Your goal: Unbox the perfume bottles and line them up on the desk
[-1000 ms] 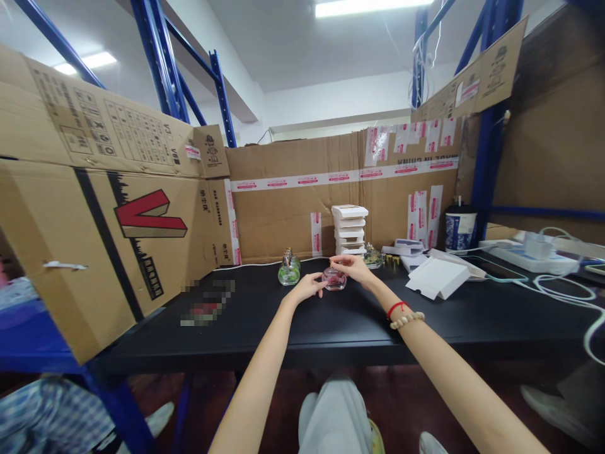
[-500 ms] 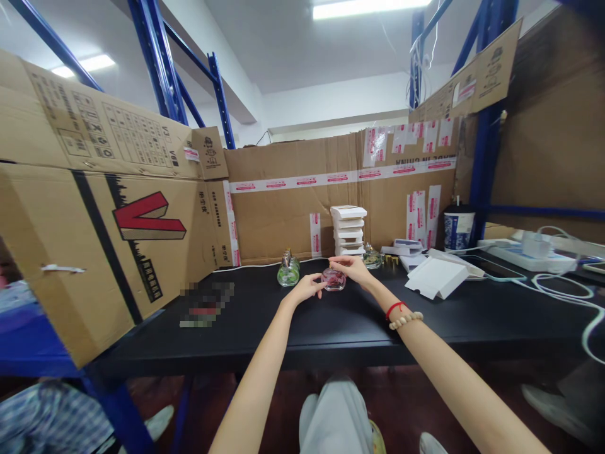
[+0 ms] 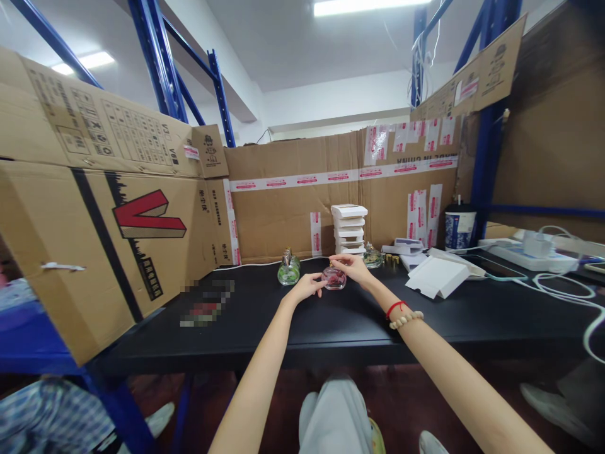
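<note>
A rounded clear-glass perfume bottle with pink contents [image 3: 334, 279] stands upright on the black table between my two hands. My left hand [image 3: 306, 289] grips its lower left side with thumb and fingers. At the bottle's top, the fingers of my right hand [image 3: 354, 270] are pinched around the neck; whether a small cap is between them is hidden. Just left of my hands is a row of green perfume bottles [image 3: 288, 272] with sprayer tops. Behind my right hand stands another glass bottle [image 3: 372, 257], with small gold caps [image 3: 391, 260] beside it.
White boxes are stacked [image 3: 348, 227] at the back. An opened white carton [image 3: 437, 276] lies to the right, near a paper cup [image 3: 459, 228], a power strip [image 3: 524, 251] and loose white cables [image 3: 564, 287]. Cardboard walls [image 3: 283, 214] enclose the back and left.
</note>
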A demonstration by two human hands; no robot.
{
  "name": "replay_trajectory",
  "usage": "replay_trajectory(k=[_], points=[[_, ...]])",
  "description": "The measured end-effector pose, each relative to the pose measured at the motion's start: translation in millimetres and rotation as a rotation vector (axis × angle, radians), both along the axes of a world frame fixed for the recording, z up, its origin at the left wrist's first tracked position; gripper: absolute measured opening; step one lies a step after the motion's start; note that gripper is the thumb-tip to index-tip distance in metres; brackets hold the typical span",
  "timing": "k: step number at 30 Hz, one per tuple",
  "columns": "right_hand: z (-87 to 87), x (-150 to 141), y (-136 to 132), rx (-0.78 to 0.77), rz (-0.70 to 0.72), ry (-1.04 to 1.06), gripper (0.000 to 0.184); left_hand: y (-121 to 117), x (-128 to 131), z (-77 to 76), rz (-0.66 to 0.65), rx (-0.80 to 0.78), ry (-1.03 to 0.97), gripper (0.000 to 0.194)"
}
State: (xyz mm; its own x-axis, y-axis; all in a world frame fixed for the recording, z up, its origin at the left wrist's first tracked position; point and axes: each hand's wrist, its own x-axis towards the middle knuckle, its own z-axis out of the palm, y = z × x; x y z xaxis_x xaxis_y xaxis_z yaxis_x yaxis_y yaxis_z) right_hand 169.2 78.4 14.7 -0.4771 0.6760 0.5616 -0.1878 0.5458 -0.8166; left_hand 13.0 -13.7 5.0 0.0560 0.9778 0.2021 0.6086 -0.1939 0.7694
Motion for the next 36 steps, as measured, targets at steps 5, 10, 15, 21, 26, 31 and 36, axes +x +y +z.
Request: replay_trajectory(k=[5,10,15,21,26,31,36], points=[[-0.6,-0.1,1.1,0.006,0.0,-0.002,0.038,-0.4,-0.3,-0.2,-0.001,0.007,0.001,0.047],[-1.4,-0.1,0.9,0.013,0.006,0.002,0.04,0.7,-1.2,-1.3,-0.005,0.007,0.004,0.047],[-1.3,0.1,-0.2,0.017,0.007,0.006,0.041,0.6,-1.3,-1.4,0.0,0.003,0.011,0.048],[1.4,2.4,-0.8,0.041,0.009,-0.02,0.038,0.0,-1.0,-1.0,0.003,0.01,0.014,0.048],[2.5,2.8,0.1,0.077,0.001,-0.021,0.032,0.3,-1.4,-1.2,0.004,0.011,0.009,0.05],[0.7,4.1,2.3,0.085,0.013,-0.023,0.052,1.4,-1.5,-1.5,0.001,0.002,0.0,0.052],[0.6,5.1,1.6,0.091,-0.001,-0.053,0.051,2.5,-2.6,-2.3,-0.01,0.003,-0.005,0.052]])
